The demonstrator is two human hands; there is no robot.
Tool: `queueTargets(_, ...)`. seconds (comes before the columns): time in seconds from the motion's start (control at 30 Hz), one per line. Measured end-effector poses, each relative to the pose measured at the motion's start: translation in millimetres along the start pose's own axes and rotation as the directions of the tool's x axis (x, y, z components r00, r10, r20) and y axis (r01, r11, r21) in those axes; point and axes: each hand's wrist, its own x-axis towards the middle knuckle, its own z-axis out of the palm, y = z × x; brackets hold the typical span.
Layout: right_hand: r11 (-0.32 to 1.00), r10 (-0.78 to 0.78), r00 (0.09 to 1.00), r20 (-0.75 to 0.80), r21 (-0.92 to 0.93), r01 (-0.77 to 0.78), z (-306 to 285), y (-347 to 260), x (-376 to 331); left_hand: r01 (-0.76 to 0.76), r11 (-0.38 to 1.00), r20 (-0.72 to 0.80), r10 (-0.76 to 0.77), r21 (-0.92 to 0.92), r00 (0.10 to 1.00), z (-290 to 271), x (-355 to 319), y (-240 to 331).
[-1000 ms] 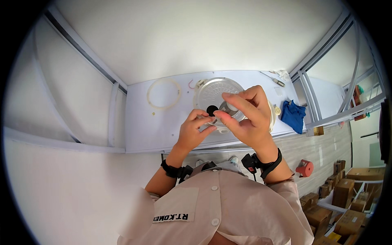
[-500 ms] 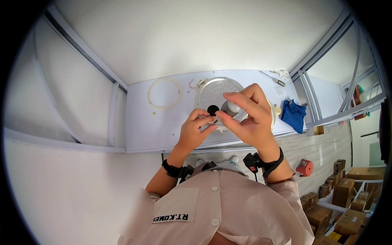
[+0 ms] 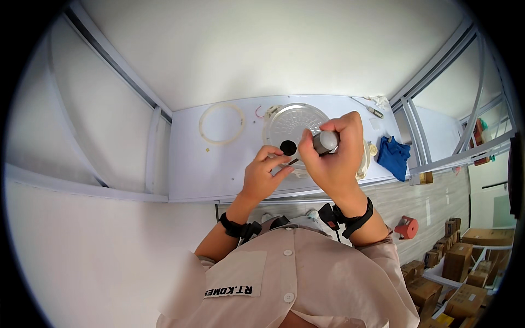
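Note:
My right hand (image 3: pixel 342 150) is closed round a screwdriver (image 3: pixel 328 141) with a grey handle and lighter rounded end. Its handle tilts up to the right, and a short dark piece of shaft points down left toward my left fingertips. My left hand (image 3: pixel 265 174) has thumb and forefinger curled in a pinch around the tip; anything small between them is too fine to make out. Beneath both hands lies a round appliance part with an embossed silver metal disc (image 3: pixel 295 121). A black round spot (image 3: pixel 288 147) shows just beyond my left forefinger.
A pale ring (image 3: pixel 202 124) lies on the white table (image 3: pixel 188 175) at left, near a small yellow piece (image 3: pixel 208 149). A red wire (image 3: pixel 258 112) rests behind the disc. To the right are another screwdriver (image 3: pixel 374 112) and a blue cloth (image 3: pixel 394 158). Metal frame posts flank the table.
My right hand has turned and closed more fully round the screwdriver handle, whose end has swung to the right. My left hand stays at the tip, almost unmoved.

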Motion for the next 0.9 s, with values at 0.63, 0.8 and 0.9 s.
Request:
queueTargets(0.63, 0.558, -0.176, 0.718, 0.674, 0.669, -0.491, -33, 5, 28, -0.039, 0.996, 0.004, 0.040, -0.084, 0.999, -1, 1, -4)
queueTargets(0.8, 0.773, -0.187, 0.756, 0.627, 0.569, -0.281, -28, 13, 32, -0.047, 0.993, 0.030, 0.050, -0.113, 0.998, -1, 2, -11)
queueTargets(0.9, 0.813, -0.155, 0.786, 0.599, 0.530, -0.243, -29, 12, 32, -0.024, 0.994, 0.037, 0.028, -0.105, 0.999, -2, 2, -7)
